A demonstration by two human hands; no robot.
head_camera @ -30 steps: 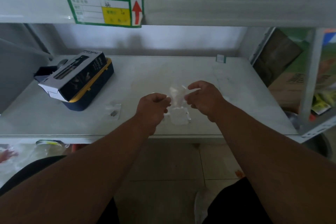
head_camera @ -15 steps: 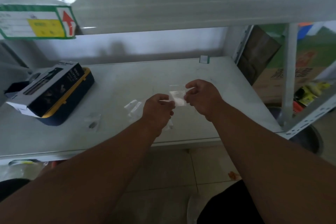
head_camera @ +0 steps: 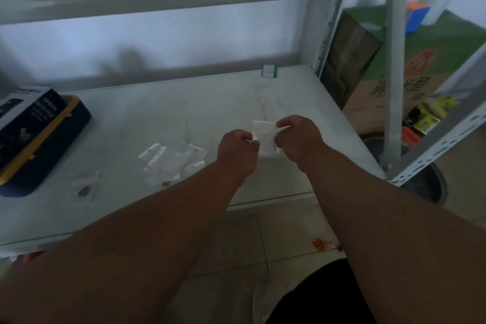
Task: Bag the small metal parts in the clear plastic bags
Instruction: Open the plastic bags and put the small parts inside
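Head view: your left hand [head_camera: 238, 151] and right hand [head_camera: 298, 139] each pinch side edge of clear plastic bag [head_camera: 265, 139], held above shelf [head_camera: 210, 102], likely to open mouth. Spare bags [head_camera: 171, 162] lie left; bagged part [head_camera: 84, 189] far left.

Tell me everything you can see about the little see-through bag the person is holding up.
The clear plastic bag is small, roughly rectangular, thin and shiny, looking whitish where light catches it. It is held upright just above the white shelf, between the two hands. The left hand pinches its left edge and the right hand pinches its right edge near the top. Its lower part hangs free. The picture is too blurry to tell whether it is open or has a metal part inside.
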